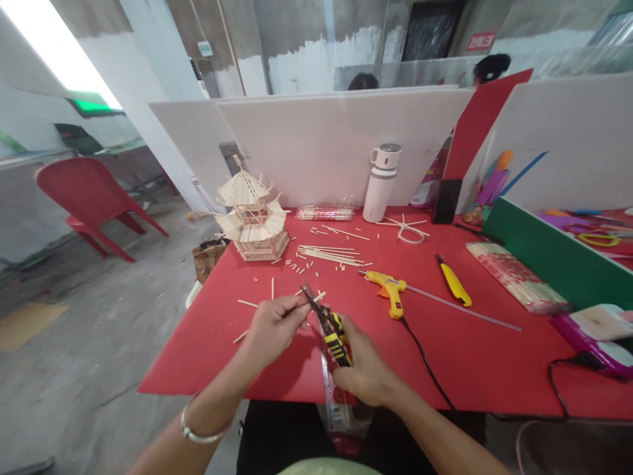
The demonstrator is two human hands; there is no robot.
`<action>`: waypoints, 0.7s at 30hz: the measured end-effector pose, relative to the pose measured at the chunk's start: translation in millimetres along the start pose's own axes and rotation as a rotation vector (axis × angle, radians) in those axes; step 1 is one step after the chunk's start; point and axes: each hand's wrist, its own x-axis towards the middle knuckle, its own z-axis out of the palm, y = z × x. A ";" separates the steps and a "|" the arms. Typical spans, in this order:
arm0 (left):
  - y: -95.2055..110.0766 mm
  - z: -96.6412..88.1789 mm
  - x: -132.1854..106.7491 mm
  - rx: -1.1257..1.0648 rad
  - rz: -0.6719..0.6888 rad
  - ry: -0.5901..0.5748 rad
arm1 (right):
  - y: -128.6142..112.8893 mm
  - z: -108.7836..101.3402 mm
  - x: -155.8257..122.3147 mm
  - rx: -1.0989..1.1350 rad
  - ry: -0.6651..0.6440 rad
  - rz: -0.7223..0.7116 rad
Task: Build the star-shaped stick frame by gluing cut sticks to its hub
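Observation:
My left hand (277,328) pinches a thin wooden stick (319,297) over the red tabletop. My right hand (364,364) grips black-and-yellow pliers (336,340), whose long jaws (312,295) are parted and cross the stick near its right end. Left of my left hand lie a few loose sticks (272,288). Beyond both hands, a bundle of sticks (331,254) and several short cut bits (297,267) are scattered. A pagoda model (252,221) built of sticks stands at the back left of the table.
A yellow glue gun (390,290) with a trailing cord and a yellow utility knife (453,282) lie to the right. At the back stand a white flask (380,185) and a star-shaped stick piece (404,228). Packed sticks (517,277) lie by a green board (558,254).

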 end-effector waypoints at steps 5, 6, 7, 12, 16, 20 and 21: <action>-0.9 3.0 -0.4 0.148 0.142 0.116 | -1.8 0.2 3.9 -0.034 0.031 -0.026; -2.3 1.4 0.0 0.098 0.097 0.066 | -1.9 -0.4 4.2 -0.043 0.033 -0.051; -3.8 -0.5 0.5 0.027 0.035 0.004 | -2.0 -1.1 4.4 -0.054 0.034 -0.078; -8.4 -11.1 2.3 -0.370 -0.256 -0.216 | -5.5 -4.6 4.6 -0.086 0.007 -0.162; -8.1 -16.2 2.0 -0.508 -0.351 -0.282 | -10.4 -6.1 2.4 -0.081 -0.041 -0.111; -9.8 -13.6 1.2 -0.512 -0.377 -0.268 | -9.4 -5.2 0.3 -0.112 -0.066 0.001; -10.6 -11.7 1.1 -0.479 -0.357 -0.230 | -8.3 -4.3 0.6 -0.124 -0.067 0.025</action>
